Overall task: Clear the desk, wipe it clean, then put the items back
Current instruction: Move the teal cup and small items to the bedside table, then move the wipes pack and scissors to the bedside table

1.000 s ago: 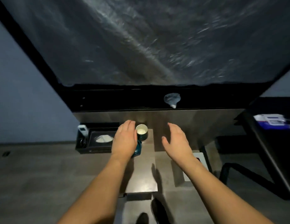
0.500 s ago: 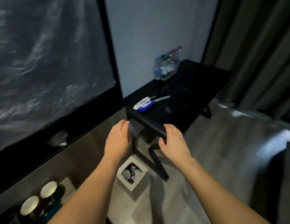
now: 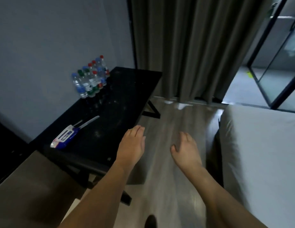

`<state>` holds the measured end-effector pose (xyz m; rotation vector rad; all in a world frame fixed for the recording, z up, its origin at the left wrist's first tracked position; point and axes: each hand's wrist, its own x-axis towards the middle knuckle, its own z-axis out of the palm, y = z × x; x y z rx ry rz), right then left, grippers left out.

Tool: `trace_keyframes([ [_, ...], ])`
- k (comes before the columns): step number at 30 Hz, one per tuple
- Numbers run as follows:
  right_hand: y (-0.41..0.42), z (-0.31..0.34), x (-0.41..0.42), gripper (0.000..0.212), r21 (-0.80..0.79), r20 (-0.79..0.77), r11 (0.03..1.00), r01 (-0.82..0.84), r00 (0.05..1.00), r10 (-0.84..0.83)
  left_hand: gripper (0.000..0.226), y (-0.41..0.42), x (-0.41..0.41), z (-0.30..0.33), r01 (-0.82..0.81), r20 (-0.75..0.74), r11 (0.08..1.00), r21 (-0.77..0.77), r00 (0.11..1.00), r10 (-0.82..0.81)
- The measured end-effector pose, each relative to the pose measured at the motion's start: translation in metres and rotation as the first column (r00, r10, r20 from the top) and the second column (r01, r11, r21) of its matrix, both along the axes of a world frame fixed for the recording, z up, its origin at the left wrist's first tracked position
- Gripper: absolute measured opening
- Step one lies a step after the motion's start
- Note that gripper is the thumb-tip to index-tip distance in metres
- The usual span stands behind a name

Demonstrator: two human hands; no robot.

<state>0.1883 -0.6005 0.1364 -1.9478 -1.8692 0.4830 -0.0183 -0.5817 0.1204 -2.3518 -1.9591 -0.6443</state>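
The black desk (image 3: 110,112) stands against the wall to our left, bearing a cluster of water bottles (image 3: 90,78) at the back and a blue-and-white packet (image 3: 63,137) near the front (nothing cleared yet, we judge). Our left hand (image 3: 132,143) and right hand (image 3: 186,147) hover empty, fingers relaxed. Next we should reach for the packet.

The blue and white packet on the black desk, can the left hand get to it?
Probably yes. The left hand is open at the desk's near edge, and nothing stands between it and the packet.
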Motion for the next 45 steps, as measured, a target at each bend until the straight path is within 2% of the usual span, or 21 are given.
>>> trace_keyframes([
  [6, 0.105, -0.011, 0.04, 0.062, -0.012, 0.04, 0.998, 0.057, 0.998, -0.057, 0.045, 0.121, 0.053, -0.016, 0.105, 0.051, 0.994, 0.008, 0.993, -0.106],
  [16, 0.3, 0.01, 0.078, 0.062, -0.001, 0.088, 0.997, 0.079, 0.993, -0.078, 0.042, 0.318, 0.094, -0.003, 0.055, 0.092, 0.997, -0.056, 0.995, -0.049],
  [20, 0.368, -0.006, 0.074, 0.064, -0.07, 0.06, 0.997, -0.009, 0.998, 0.014, 0.043, 0.369, 0.09, -0.012, -0.016, 0.107, 0.994, -0.105, 0.994, 0.027],
  [25, 0.45, -0.006, 0.036, 0.066, -0.147, 0.037, 0.948, -0.282, 0.956, 0.29, 0.046, 0.401, 0.05, -0.01, -0.286, 0.184, 0.944, -0.165, 0.931, 0.315],
  [30, 0.493, -0.007, -0.059, 0.062, -0.121, -0.053, 0.831, -0.544, 0.839, 0.541, 0.047, 0.392, -0.02, 0.003, -0.552, 0.201, 0.809, -0.2, 0.785, 0.586],
  [34, 0.489, -0.012, -0.152, 0.058, -0.129, -0.069, 0.673, -0.728, 0.684, 0.726, 0.047, 0.362, -0.082, -0.003, -0.697, 0.202, 0.674, -0.245, 0.643, 0.739],
  [41, 0.474, -0.026, -0.272, 0.055, -0.198, -0.016, 0.405, -0.893, 0.416, 0.909, 0.051, 0.299, -0.185, -0.037, -0.827, 0.179, 0.41, -0.384, 0.369, 0.912],
  [45, 0.478, -0.039, -0.327, 0.055, -0.272, 0.058, 0.353, -0.895, 0.351, 0.934, 0.054, 0.262, -0.212, -0.062, -0.813, 0.128, 0.283, -0.509, 0.254, 0.959],
])
